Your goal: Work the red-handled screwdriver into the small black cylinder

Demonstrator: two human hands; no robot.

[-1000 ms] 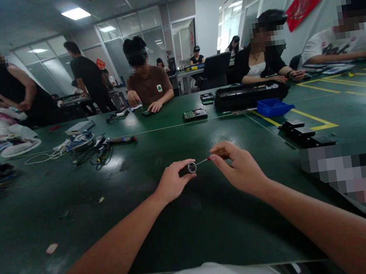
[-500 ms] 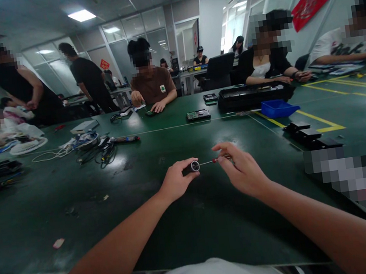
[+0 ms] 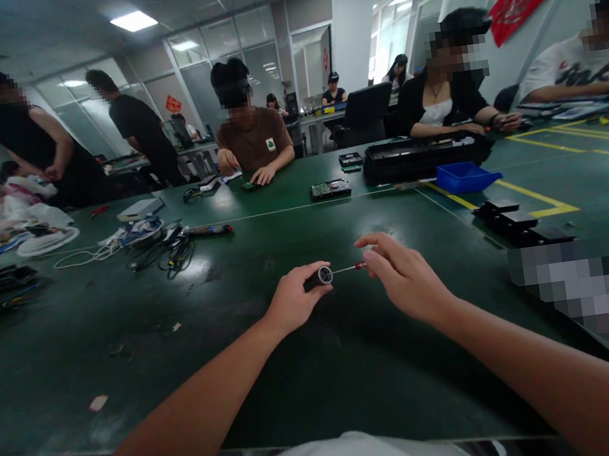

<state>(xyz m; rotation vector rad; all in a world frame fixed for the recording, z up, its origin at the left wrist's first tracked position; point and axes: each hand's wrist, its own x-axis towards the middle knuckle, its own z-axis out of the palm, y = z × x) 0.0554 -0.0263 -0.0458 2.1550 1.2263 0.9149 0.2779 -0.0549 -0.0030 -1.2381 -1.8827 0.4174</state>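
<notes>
My left hand (image 3: 296, 300) is wrapped round a short black cylinder (image 3: 311, 281), whose open, silver-rimmed end faces right and toward me. Its exact kind I cannot make out. My right hand (image 3: 403, 271) grips a screwdriver (image 3: 359, 265) with a red handle, mostly covered by the fingers. The thin metal shaft points left and its tip meets the cylinder's rimmed end; whether it sits inside is too small to tell. The index finger of this hand is raised off the handle. Both hands are held above the green table (image 3: 304, 392).
Ahead lie a circuit-board drive (image 3: 330, 189), a long black housing (image 3: 424, 158) and a blue bin (image 3: 466, 177). Black brackets (image 3: 522, 223) are at right. Tangled cables (image 3: 170, 249) and a pen-like tool (image 3: 209, 231) lie at left. A person (image 3: 254, 134) works across the table.
The fingers of my right hand have shifted slightly on the screwdriver's handle. My left hand keeps the cylinder in nearly the same place. The view has moved slightly.
</notes>
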